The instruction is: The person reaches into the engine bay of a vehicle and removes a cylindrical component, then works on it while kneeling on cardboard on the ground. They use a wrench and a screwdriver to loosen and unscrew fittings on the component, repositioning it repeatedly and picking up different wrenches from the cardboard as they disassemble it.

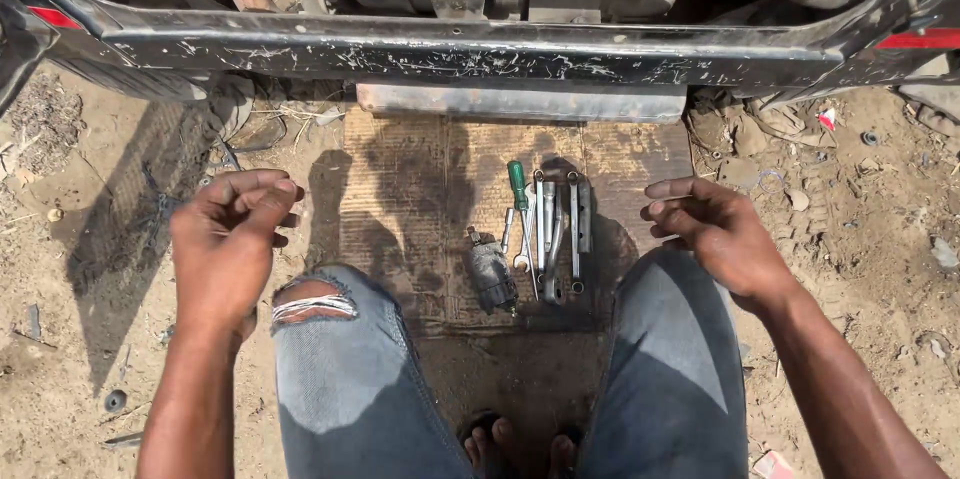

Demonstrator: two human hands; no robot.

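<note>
While both hands hover empty above the knees, the left hand (pixel 232 239) is loosely curled and the right hand (pixel 715 234) is relaxed, fingers half-open. Wrenches (pixel 555 229), a green-handled screwdriver (pixel 519 194) and a grimy cylindrical part (pixel 492 274) lie on cardboard (pixel 400 199) between them.

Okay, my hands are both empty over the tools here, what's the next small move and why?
Probably lower the right hand to the wrenches on the cardboard: both it and the left hand hover empty, and the right is nearer the tools and the green-handled screwdriver.
</note>
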